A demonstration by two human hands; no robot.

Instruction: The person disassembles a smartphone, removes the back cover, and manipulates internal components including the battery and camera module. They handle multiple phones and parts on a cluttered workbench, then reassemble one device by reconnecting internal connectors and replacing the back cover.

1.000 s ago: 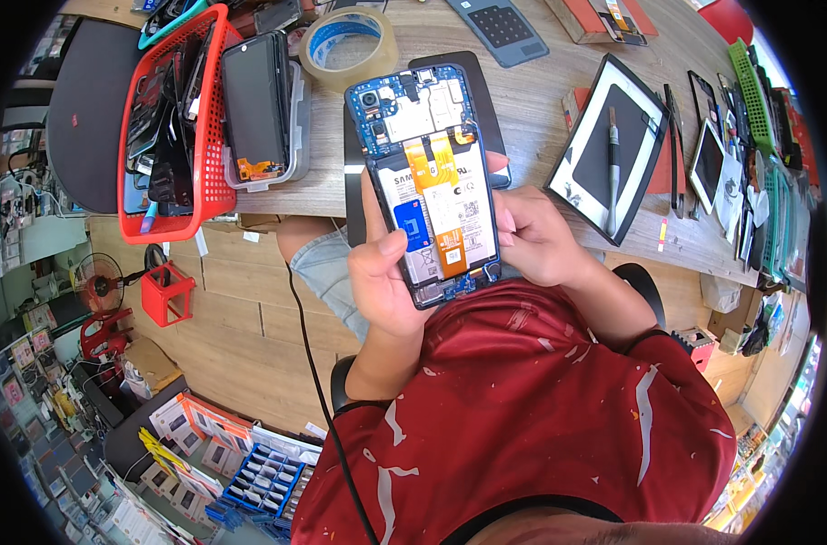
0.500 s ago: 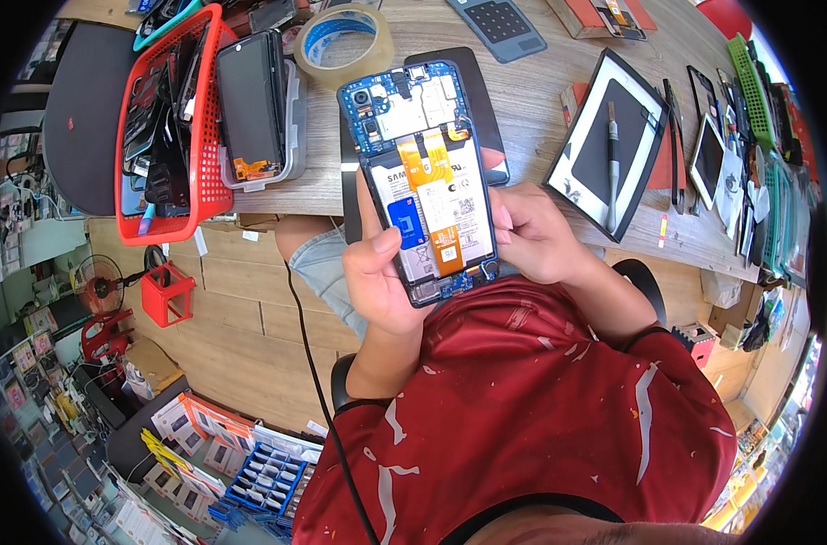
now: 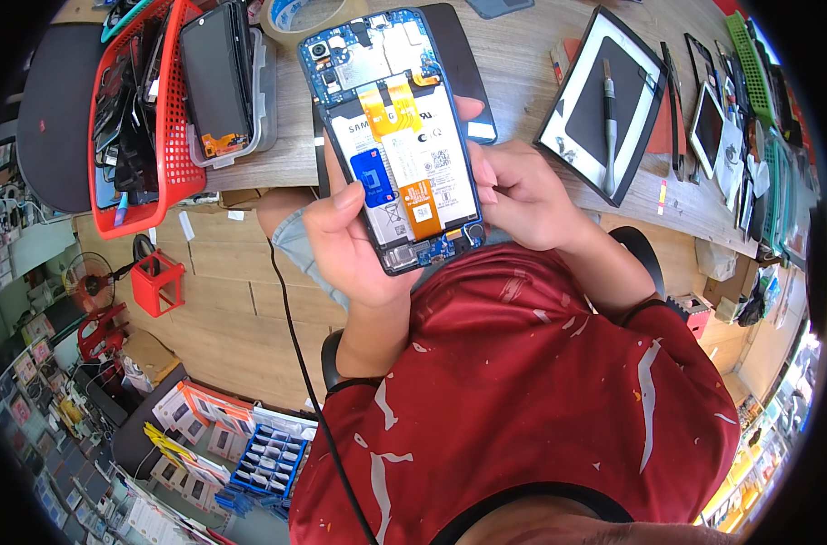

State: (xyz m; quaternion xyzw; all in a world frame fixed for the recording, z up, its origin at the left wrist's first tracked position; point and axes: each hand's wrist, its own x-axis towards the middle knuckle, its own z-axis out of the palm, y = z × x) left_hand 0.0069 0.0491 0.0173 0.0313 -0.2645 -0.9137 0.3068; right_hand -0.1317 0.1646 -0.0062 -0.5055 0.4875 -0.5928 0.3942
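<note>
An opened smartphone [image 3: 397,173] is held up over the table's near edge, its inside facing me. Along its top runs a blue circuit board [image 3: 368,56]; below lie a white battery with a blue sticker [image 3: 373,179] and an orange flex cable [image 3: 422,209]. My left hand [image 3: 354,245] grips the phone's lower left, thumb on the side edge and fingers behind. My right hand [image 3: 527,195] is closed at the phone's right edge, fingertips against it and partly hidden behind. Whether it holds anything small besides the phone cannot be seen.
Left on the table stand a red basket [image 3: 173,150] of phone parts, a clear box [image 3: 266,100] with a phone screen, and a tape roll [image 3: 315,16]. A black-rimmed tray [image 3: 559,136] bears a pen-like tool [image 3: 610,127]. A black cable [image 3: 291,318] hangs at my left.
The phone and both hands appear slightly farther left and up in the picture. The table and its objects have shifted too, so my view has moved. The grip stays the same.
</note>
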